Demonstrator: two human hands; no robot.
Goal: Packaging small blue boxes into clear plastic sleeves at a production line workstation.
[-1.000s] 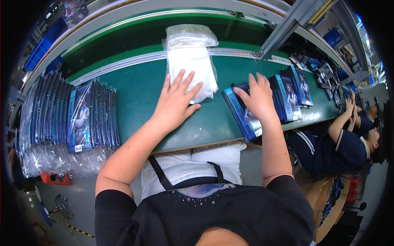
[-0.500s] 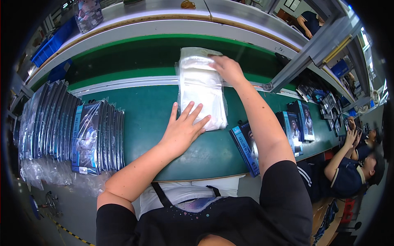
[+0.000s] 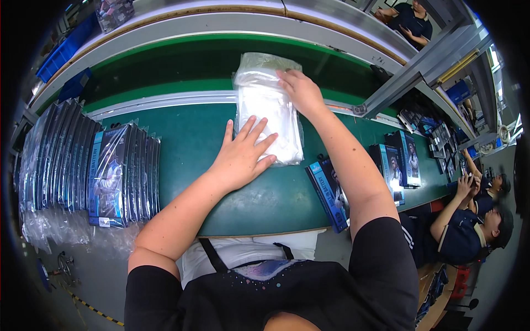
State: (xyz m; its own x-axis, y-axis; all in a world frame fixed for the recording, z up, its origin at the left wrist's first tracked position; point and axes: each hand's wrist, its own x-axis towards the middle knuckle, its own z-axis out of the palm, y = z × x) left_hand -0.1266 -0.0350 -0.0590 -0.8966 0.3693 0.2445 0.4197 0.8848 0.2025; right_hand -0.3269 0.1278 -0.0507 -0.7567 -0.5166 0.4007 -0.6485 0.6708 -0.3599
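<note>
A stack of clear plastic bags (image 3: 269, 118) lies lengthwise on the green table, its far end reaching over the metal rail. My left hand (image 3: 240, 157) rests palm down with fingers spread, the fingertips on the near left part of the stack. At the far right side, my right hand (image 3: 301, 94) has its bent fingers close together on the top bag's film, seemingly pinching it; its thumb is hard to make out. A dark blue printed box (image 3: 327, 193) lies by my right forearm, partly hidden by it.
Rows of bagged printed boxes (image 3: 107, 176) stand upright at the left. More boxes (image 3: 407, 160) sit at the right, before a slanted metal post (image 3: 408, 71). Beyond the rail runs a green belt (image 3: 165, 66) under a shelf (image 3: 221, 19). Co-workers (image 3: 464, 231) are at the right.
My right hand's fingers have shifted slightly along the top bag's film. My left hand stays spread on the near part of the stack. The whole view has shifted a little.
</note>
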